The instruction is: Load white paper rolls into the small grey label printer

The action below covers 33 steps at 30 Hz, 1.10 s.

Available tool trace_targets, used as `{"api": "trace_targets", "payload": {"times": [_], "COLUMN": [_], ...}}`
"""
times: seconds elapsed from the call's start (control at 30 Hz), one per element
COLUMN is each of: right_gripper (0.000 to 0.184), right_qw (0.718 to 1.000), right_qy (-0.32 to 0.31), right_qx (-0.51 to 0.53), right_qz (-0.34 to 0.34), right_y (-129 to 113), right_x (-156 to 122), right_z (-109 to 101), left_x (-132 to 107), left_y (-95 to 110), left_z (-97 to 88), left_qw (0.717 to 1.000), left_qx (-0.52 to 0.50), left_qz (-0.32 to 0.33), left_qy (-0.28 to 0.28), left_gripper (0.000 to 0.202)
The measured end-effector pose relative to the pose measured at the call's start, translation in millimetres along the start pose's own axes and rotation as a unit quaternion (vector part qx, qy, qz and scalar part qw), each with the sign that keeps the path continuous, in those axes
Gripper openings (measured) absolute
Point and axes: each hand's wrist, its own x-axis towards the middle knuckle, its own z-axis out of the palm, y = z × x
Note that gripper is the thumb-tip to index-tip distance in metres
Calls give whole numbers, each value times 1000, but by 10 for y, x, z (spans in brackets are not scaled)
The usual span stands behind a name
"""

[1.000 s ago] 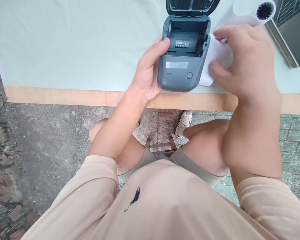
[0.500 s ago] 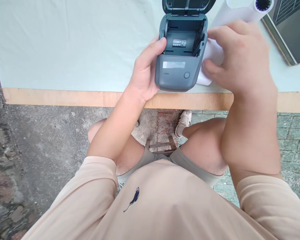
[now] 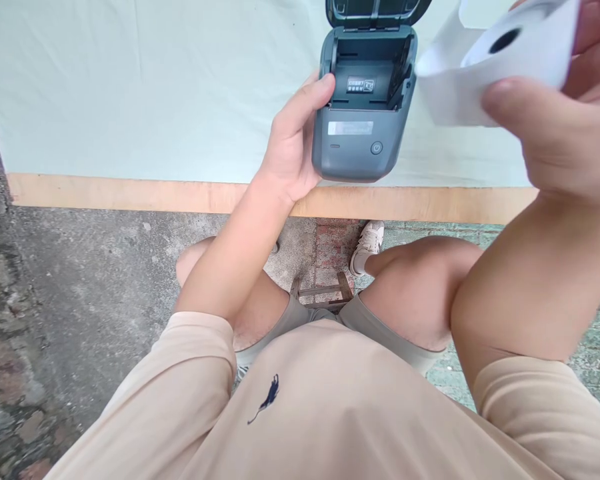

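A dark grey label printer [image 3: 353, 150] with its lid raised stands near the table's front edge, its paper bay bare except for a small printed sticker. My left hand [image 3: 297, 137] grips its left side, thumb on the rim of the bay. To the right of the printer, my right hand [image 3: 565, 127] holds a white paper roll [image 3: 523, 53], slightly blurred, with a dark hole at its core and a loose strip of paper curving off to the left. The thumb presses the roll's near side; the other fingers are partly hidden behind it.
A pale cloth [image 3: 155, 87] covers the table, with a bare wooden edge [image 3: 130, 193] along the front. Below are my knees, a wooden stool [image 3: 325, 290] and paved ground.
My right hand has taken up the paper roll and lifted it toward me, moving right. The printer and my left hand have stayed almost still.
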Motion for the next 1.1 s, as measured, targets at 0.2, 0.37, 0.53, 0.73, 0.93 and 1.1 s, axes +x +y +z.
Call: {"api": "trace_targets", "payload": {"times": [0.2,0.37,0.53,0.73,0.93,1.1], "right_gripper": [31,36,35,33,35,37], "right_qw": [974,965,946,982,975,958], "right_qy": [-194,-81,-101,-62,-80,-69], "right_qx": [40,-243,-307,-165,-208,-277], "right_qz": [-106,-59,23,-66,-18,37], "right_y": [-304,-443,-437,-347,-355,-413], "right_x": [87,242,344,372,299,295], "right_z": [151,317,363,403,452,482], "left_x": [-44,-50,-36,-40,-48,-55], "left_y": [54,56,32,-3,39,38], "left_z": [123,120,104,70,70,90], "left_qw": [991,995,997,999,995,994], "left_qx": [-31,6,2,-29,-8,6], "left_qz": [76,67,57,27,73,90], "left_qy": [-103,-72,-45,33,-60,-68], "left_gripper": [19,22,23,30,19,17]}}
